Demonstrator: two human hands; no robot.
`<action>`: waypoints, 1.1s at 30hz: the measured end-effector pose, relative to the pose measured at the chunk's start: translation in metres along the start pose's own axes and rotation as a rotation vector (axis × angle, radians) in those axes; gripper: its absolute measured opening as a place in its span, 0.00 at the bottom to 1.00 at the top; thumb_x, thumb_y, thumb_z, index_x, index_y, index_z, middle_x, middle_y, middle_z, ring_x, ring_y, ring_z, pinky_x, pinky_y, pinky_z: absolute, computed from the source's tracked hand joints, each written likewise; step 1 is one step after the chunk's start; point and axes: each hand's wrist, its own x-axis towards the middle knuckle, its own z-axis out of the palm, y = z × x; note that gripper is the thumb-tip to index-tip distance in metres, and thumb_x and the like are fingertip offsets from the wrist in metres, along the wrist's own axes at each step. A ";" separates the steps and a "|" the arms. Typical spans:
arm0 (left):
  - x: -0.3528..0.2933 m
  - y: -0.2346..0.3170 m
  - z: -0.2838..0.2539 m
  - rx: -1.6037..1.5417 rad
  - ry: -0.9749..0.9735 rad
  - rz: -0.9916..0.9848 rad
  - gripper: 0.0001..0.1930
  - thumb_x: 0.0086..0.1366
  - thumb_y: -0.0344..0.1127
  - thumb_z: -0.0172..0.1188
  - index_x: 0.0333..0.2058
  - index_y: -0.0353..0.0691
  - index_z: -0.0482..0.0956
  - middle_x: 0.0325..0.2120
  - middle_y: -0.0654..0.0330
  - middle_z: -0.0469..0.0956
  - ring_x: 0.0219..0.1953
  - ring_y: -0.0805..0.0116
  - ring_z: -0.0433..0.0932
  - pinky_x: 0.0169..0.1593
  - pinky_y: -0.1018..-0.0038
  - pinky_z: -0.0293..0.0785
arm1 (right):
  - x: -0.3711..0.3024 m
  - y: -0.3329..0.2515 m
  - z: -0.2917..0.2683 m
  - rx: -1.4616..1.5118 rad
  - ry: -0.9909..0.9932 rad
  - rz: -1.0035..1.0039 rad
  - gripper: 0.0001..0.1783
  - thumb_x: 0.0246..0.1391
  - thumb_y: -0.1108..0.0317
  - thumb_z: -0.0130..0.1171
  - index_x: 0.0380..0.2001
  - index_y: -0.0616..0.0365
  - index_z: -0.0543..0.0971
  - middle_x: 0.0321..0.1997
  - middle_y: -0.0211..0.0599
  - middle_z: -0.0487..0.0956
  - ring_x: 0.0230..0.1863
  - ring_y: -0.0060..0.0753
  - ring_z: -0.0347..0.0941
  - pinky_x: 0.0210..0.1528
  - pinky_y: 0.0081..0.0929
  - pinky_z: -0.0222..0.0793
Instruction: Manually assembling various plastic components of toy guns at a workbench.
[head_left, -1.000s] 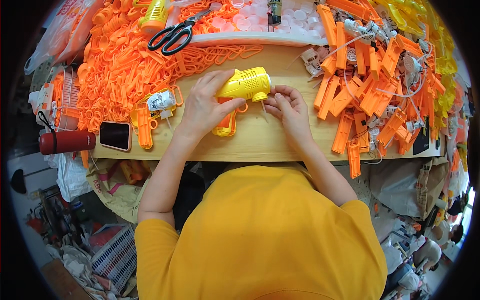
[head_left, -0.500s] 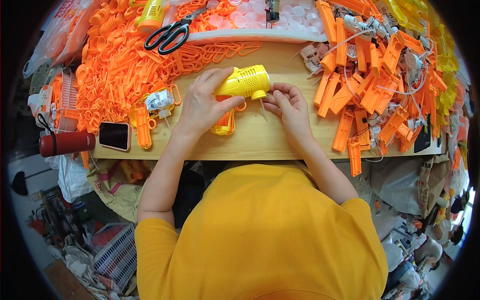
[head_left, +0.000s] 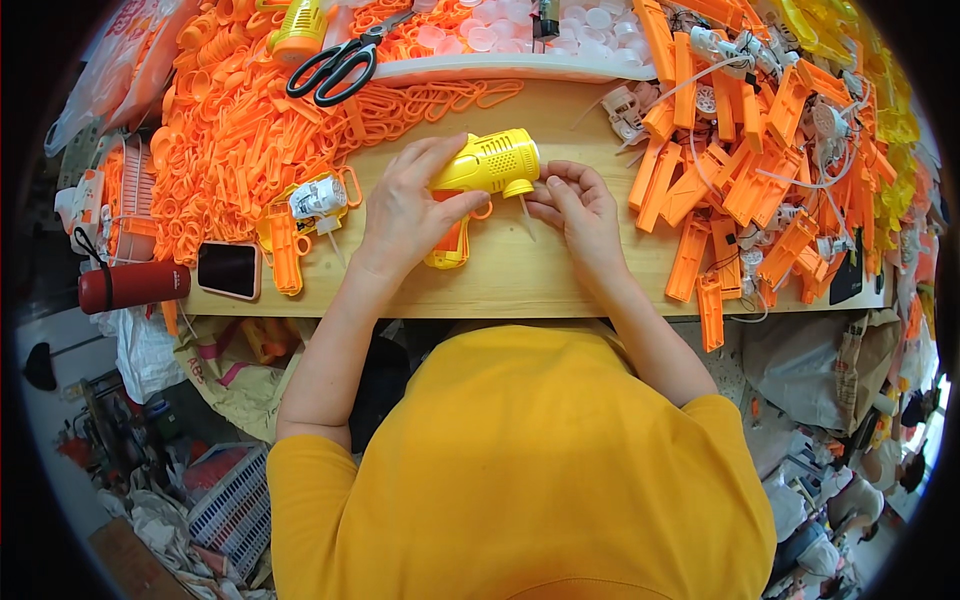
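Head: one phone (head_left: 228, 270); left hand (head_left: 412, 200) holds one yellow casing (head_left: 503, 160).

Tabletop (head_left: 480, 285): we see it brightly lit, fairly sharp.
Floor clutter (head_left: 150, 540): dimmer and softer to our eyes.
Right rim: we meet white glare (head_left: 939, 410).
Corners: we lose them to fisheye black.

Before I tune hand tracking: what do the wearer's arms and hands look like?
Short, plain mustard-yellow sleeves, loose at the hem. Forearms bare below. Left hand and right hand ungloved, fingers uncovered. No watch, cables or markings visible.
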 end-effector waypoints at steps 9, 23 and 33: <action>0.007 -0.001 -0.006 -0.124 -0.097 -0.124 0.30 0.47 0.35 0.72 0.51 0.37 0.74 0.43 0.54 0.75 0.47 0.63 0.75 0.51 0.71 0.70 | 0.004 -0.009 0.010 0.042 0.067 0.002 0.20 0.60 0.66 0.52 0.51 0.65 0.63 0.51 0.45 0.70 0.41 0.31 0.75 0.44 0.29 0.75; -0.005 0.010 -0.007 -0.196 -0.033 0.140 0.32 0.43 0.37 0.73 0.50 0.41 0.75 0.44 0.54 0.74 0.45 0.60 0.75 0.49 0.69 0.71 | -0.007 -0.024 0.022 -0.008 -0.177 0.047 0.21 0.62 0.53 0.48 0.49 0.58 0.65 0.39 0.36 0.76 0.31 0.26 0.74 0.29 0.20 0.68; -0.022 0.004 0.002 -0.281 0.267 0.464 0.33 0.43 0.33 0.73 0.51 0.42 0.74 0.51 0.51 0.70 0.50 0.52 0.72 0.53 0.64 0.71 | -0.038 -0.038 0.044 -0.625 -0.033 -0.679 0.37 0.44 0.69 0.71 0.52 0.65 0.59 0.42 0.43 0.74 0.41 0.29 0.75 0.42 0.23 0.73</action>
